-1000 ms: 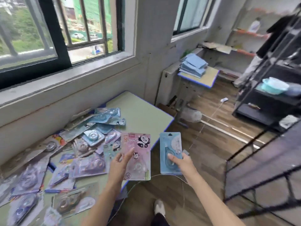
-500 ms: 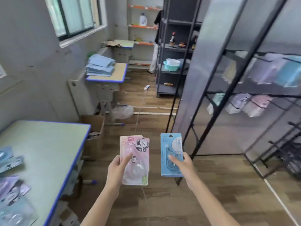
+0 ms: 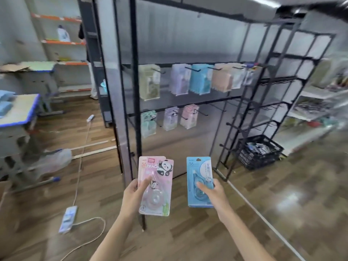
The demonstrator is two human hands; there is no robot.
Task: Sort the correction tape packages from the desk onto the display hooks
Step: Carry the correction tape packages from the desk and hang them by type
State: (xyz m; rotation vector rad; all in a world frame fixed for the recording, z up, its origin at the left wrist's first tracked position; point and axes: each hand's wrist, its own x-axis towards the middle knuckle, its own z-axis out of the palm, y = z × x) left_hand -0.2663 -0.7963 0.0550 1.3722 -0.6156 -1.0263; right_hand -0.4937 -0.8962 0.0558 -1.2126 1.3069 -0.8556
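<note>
Swinging round from the desk, the view now faces the black display rack, which was off to the right half a second ago; both packages sit in the hands as before. The left hand pinches the pink panda package, thumb across its front, low and just before the rack's front post. The right hand grips the blue package the same way, to the right of that post. Both look like light, stiff blister cards, probably slick on the plastic bubble, so a hold on the lower card edges should leave the top clear for a hook. Blue packs hang on the rack's upper row, pink packs on the lower row, well apart from the hands. Bare hooks jut out to the right of the pink packs. Open floor lies before the rack, with a black crate at its right foot.
</note>
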